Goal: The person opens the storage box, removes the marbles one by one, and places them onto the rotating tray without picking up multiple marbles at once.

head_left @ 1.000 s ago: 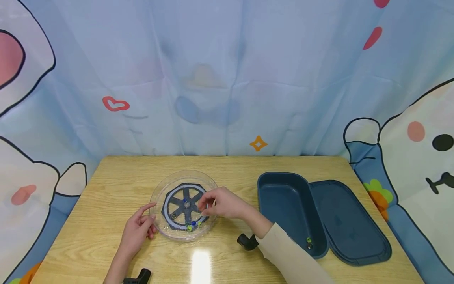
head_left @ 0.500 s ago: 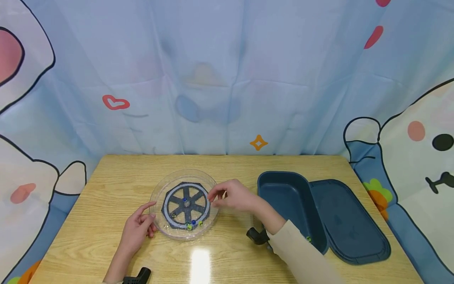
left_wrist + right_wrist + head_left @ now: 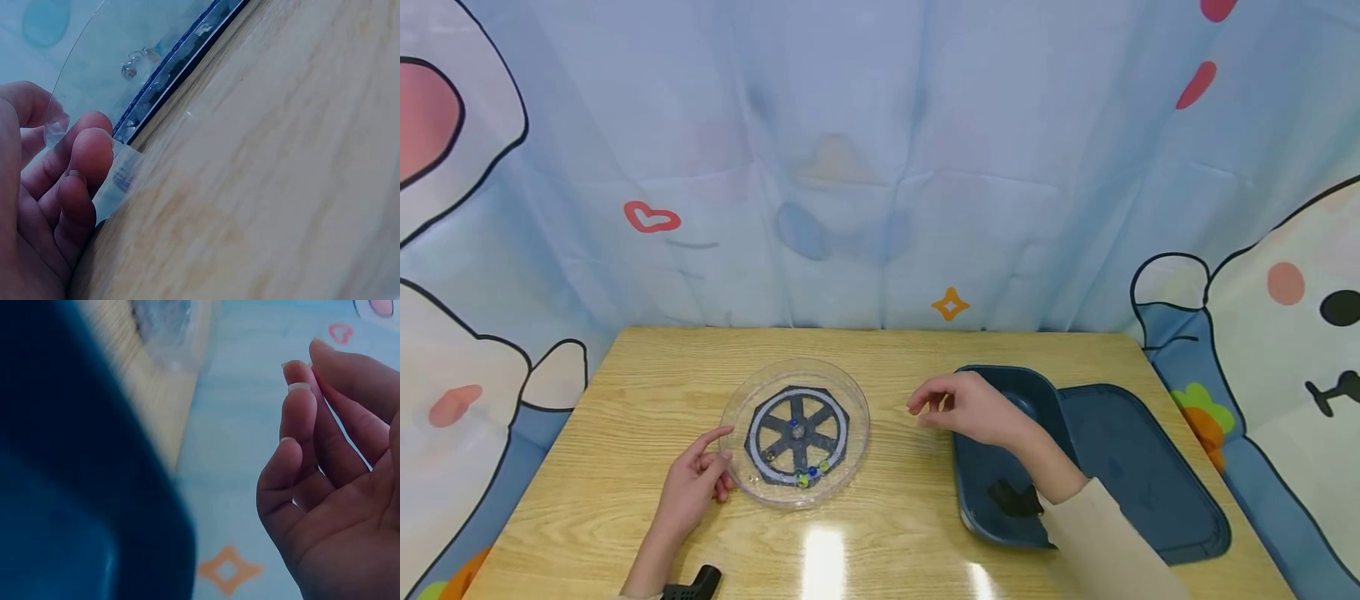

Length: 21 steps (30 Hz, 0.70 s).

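My left hand (image 3: 694, 482) holds the rim of a clear round plastic dish (image 3: 859, 392) on the table, pinching the edge between thumb and fingers, as the left wrist view also shows. Inside the dish a dark wheel-shaped piece (image 3: 796, 460) with spokes and a pale ring can be seen. Several small blue and green glass marbles (image 3: 803, 481) lie along its lower part. My right hand (image 3: 970, 408) hovers at the left edge of a dark blue bin (image 3: 1018, 375), its fingers loosely bent. In the right wrist view nothing shows between the fingertips (image 3: 300, 403).
A flat dark blue lid (image 3: 1150, 475) lies right of the bin, against its side. My right sleeve (image 3: 1105, 533) crosses the bin and lid. Behind the wooden table (image 3: 895, 517) hangs a printed blue curtain (image 3: 850, 250).
My right hand has moved right, from over the dish to the bin's left side. The left hand stays on the dish rim, and the dish has hardly moved.
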Each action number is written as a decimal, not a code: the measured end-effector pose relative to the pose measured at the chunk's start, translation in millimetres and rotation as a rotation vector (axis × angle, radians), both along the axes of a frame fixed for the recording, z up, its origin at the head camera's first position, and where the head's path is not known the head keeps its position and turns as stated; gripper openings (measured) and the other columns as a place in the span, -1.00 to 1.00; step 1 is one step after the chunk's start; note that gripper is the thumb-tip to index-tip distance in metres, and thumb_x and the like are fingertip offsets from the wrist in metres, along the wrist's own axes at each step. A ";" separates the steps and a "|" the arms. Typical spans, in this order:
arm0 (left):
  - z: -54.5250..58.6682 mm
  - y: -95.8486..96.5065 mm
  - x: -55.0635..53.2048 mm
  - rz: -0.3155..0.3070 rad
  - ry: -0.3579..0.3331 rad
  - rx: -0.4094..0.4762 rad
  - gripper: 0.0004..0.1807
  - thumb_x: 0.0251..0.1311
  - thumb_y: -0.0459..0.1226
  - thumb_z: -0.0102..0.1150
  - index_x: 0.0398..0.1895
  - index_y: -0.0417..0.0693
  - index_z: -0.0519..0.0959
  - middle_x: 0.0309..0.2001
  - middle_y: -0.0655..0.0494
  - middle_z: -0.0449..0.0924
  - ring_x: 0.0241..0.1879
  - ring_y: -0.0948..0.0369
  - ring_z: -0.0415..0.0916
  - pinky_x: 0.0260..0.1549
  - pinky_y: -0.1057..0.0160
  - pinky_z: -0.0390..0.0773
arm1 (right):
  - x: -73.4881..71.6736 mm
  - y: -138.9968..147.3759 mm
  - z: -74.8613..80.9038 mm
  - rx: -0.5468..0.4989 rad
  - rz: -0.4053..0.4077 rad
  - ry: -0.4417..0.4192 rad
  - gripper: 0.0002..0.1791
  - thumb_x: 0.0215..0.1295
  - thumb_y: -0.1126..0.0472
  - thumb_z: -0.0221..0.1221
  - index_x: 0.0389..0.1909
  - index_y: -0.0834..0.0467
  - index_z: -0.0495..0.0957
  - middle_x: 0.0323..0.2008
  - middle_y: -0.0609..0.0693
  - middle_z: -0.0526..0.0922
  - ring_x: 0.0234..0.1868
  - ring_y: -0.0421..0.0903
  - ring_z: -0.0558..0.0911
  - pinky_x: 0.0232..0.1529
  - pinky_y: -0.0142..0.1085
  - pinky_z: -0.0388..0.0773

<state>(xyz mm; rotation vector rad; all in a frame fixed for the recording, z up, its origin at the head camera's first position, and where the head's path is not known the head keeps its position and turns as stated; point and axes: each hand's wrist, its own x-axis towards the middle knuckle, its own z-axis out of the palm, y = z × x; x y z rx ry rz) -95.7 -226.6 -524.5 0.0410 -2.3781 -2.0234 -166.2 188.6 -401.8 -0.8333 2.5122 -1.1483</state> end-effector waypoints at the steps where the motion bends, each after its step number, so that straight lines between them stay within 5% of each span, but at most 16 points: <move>1: 0.2 0.1 0.2 0.003 -0.001 -0.001 -0.59 0.45 -0.33 0.08 0.32 -0.17 0.44 -0.60 -0.05 0.55 -0.72 0.18 0.45 -0.65 0.21 0.57 | 0.7 7.7 -1.9 0.006 -0.007 -0.004 -0.84 0.31 0.22 0.32 -0.11 0.00 0.69 -0.22 -0.02 0.69 -0.40 -0.14 0.56 -0.37 -0.27 0.55; 8: -0.5 -0.7 0.6 0.009 -0.002 -0.009 -0.60 0.45 -0.35 0.07 0.32 -0.17 0.43 -0.60 -0.06 0.55 -0.72 0.19 0.45 -0.65 0.21 0.57 | 4.6 50.3 -17.1 -0.021 0.003 -0.124 -0.87 0.29 0.18 0.34 -0.18 0.09 0.69 -0.29 -0.06 0.65 -0.35 -0.05 0.59 -0.32 -0.26 0.58; 15: -1.5 0.4 -0.7 0.008 -0.010 -0.006 -0.59 0.44 -0.35 0.08 0.32 -0.15 0.44 -0.59 -0.06 0.56 -0.71 0.19 0.46 -0.65 0.21 0.58 | 11.3 73.3 -37.4 -0.097 0.128 -0.280 -0.85 0.27 0.27 0.34 -0.17 0.21 0.69 -0.26 0.09 0.67 -0.33 0.00 0.65 -0.29 -0.22 0.63; 21: -1.8 1.0 -1.6 0.002 0.004 -0.008 -0.60 0.45 -0.36 0.06 0.32 -0.17 0.43 -0.60 -0.04 0.55 -0.72 0.19 0.45 -0.66 0.21 0.57 | 12.6 76.1 -50.8 -0.035 0.282 -0.429 -0.81 0.20 0.28 0.36 -0.16 0.21 0.72 -0.25 0.10 0.72 -0.32 -0.13 0.68 -0.29 -0.29 0.64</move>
